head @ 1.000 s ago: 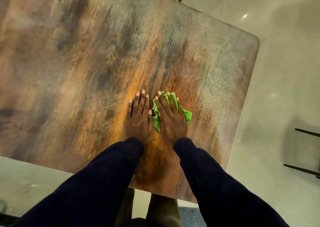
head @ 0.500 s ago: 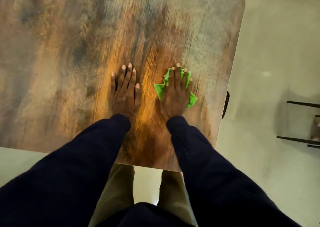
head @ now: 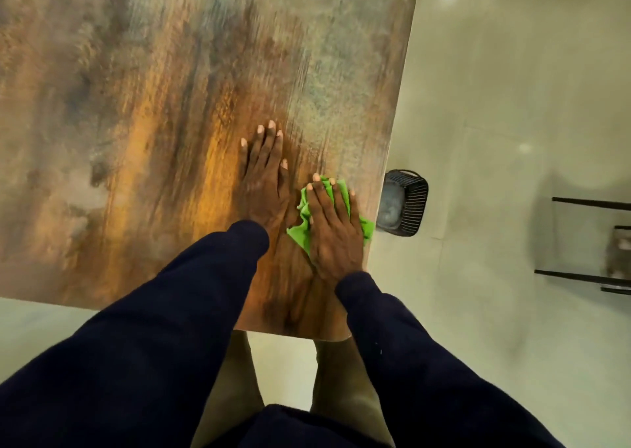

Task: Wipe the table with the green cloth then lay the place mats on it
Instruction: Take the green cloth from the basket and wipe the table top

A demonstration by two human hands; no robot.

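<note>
A brown, streaked wooden table (head: 153, 106) fills the upper left of the head view. My right hand (head: 333, 229) lies flat on a crumpled green cloth (head: 300, 236), pressing it onto the table close to the right edge and near corner. My left hand (head: 264, 178) rests flat on the bare wood just to the left of the cloth, fingers spread, holding nothing. Dark blue sleeves cover both forearms. No place mats are in view.
A dark slatted basket (head: 406, 203) stands on the pale tiled floor right beside the table's right edge. Black metal chair legs (head: 587, 243) show at the far right. My legs are visible below the table's near edge.
My right hand has slid the green cloth toward me and toward the table's right edge. The left hand stayed flat beside it. The view shifted, bringing the basket into sight.
</note>
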